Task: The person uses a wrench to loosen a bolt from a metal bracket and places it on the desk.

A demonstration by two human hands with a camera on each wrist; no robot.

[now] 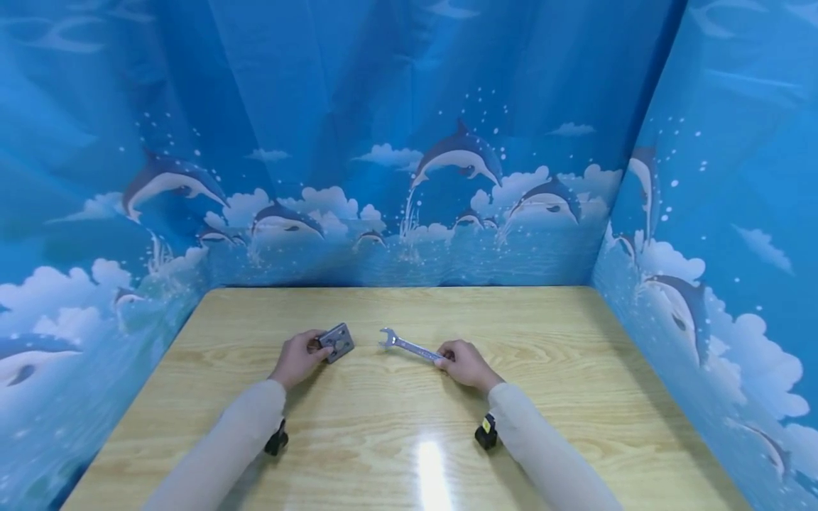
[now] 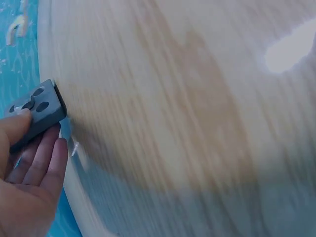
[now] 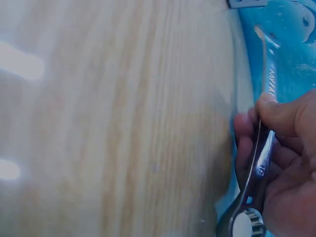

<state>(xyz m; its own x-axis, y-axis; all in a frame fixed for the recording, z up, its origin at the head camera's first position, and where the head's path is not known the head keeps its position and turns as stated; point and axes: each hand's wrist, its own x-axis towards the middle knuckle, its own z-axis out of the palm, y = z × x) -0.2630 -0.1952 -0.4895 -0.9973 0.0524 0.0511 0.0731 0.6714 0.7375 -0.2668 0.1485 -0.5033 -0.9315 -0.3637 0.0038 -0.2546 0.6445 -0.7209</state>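
My left hand (image 1: 299,360) pinches a grey metal block (image 1: 341,342) with round holes, thumb on its face and fingers behind. In the left wrist view the block (image 2: 40,106) shows several holes, and the thumb covers part of it beside a round fitting in the middle. A shiny combination wrench (image 1: 414,348) is gripped by my right hand (image 1: 468,364), its open end pointing left at the block with a gap between. The right wrist view has the wrench's ring end (image 3: 242,224) low and its shaft running up past the thumb.
Both hands are over a light wood-grain table (image 1: 377,419). Blue dolphin-print curtains (image 1: 383,142) stand along its back and sides. A black wrist camera (image 1: 486,433) hangs under the right sleeve, another (image 1: 277,440) under the left.
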